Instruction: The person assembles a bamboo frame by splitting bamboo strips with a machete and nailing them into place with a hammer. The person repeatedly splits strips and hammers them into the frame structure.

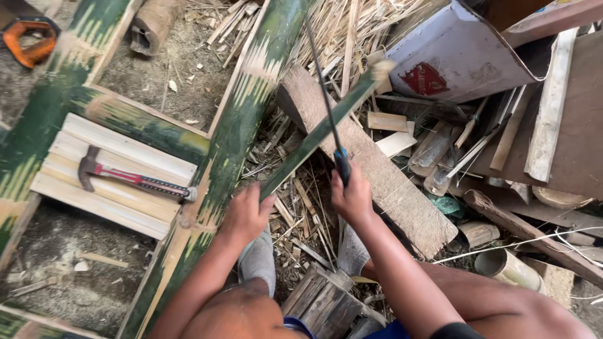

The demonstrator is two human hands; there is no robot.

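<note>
My left hand grips the near end of a green bamboo strip that slants up to the right, its far end resting on a rough wooden block. My right hand is closed on the blue handle of a long thin blade, which stands across the strip about halfway along it. Both hands sit just above my knees, next to a thick green bamboo pole.
A hammer with a red and black handle lies on pale bamboo slats at the left. Bamboo offcuts, splinters and cut tubes litter the ground. A dented metal sheet and wooden planks lie at the right. An orange tool sits top left.
</note>
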